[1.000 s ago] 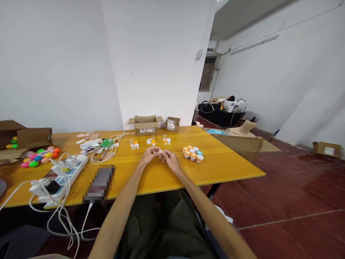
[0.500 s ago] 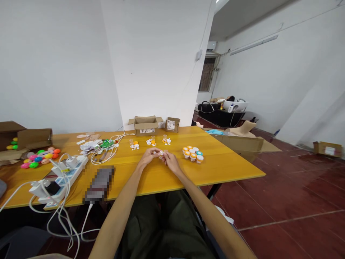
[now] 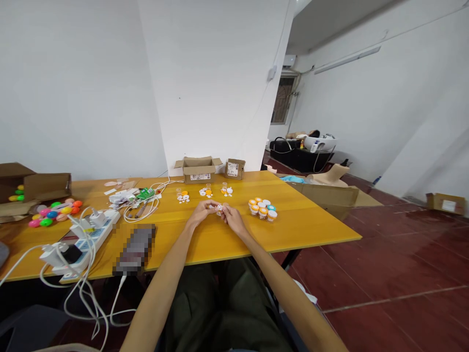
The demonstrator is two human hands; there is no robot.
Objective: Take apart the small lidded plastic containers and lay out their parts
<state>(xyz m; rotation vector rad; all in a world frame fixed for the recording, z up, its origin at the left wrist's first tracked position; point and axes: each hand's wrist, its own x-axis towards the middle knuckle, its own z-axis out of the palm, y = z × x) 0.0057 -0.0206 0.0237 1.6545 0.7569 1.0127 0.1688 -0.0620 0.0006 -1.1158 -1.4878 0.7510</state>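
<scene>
My left hand (image 3: 200, 214) and my right hand (image 3: 233, 218) meet over the middle of the yellow table (image 3: 220, 239). Together their fingertips pinch a small white piece (image 3: 219, 208); its exact shape is too small to tell. To the right of my right hand stands a cluster of small jars (image 3: 263, 207) with orange, white and teal lids. Farther back lie three little groups of white and orange pieces (image 3: 204, 193).
Two open cardboard boxes (image 3: 198, 169) stand at the table's back edge by the white pillar. At left are a power strip (image 3: 85, 238) with plugs and white cables, a blurred flat device (image 3: 135, 249), coloured balls (image 3: 53, 213) and a brown box (image 3: 25, 186). Red floor lies to the right.
My hands stay joined on the small white piece, with only slight finger shifts. The view has barely moved.
</scene>
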